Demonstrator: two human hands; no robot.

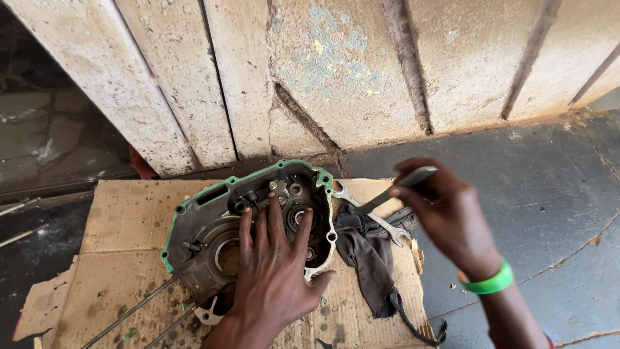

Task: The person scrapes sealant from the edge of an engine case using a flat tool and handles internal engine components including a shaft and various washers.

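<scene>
Nearest the camera, the left hand (pixel 274 274) lies palm down on the engine crankcase half (pixel 248 226), fingers spread flat and unclenched, pressing on the inner face and gripping nothing.

Surface and surroundings, largest first:
- Weathered plank wall (pixel 323 71) of pale, flaking boards spans the upper field.
- Dark, stained ground (pixel 549 187) runs along its foot.
- Flattened sheet of cardboard (pixel 123 220), torn at the edges and spotted with oil, lies on the ground against the wall.

Work items, largest first:
- Crankcase half sits at the centre of the cardboard, open side up. A green gasket line follows its rim. Its long axis runs diagonally, from lower left to upper right, with the narrower end toward the wall. Two long studs (pixel 132 313) project from its lower end toward the lower left.
- Dark rag (pixel 371 258) lies just beside the casing on its right.
- Combination spanner (pixel 365 212) lies on the cardboard and partly on the rag, its open jaw near the casing rim.

Right hand (pixel 449 216), with a green wristband (pixel 489 282), hovers above the rag and spanner. Its fingers are closed around a slim metal tool (pixel 394 190), which slants down toward the casing.
</scene>
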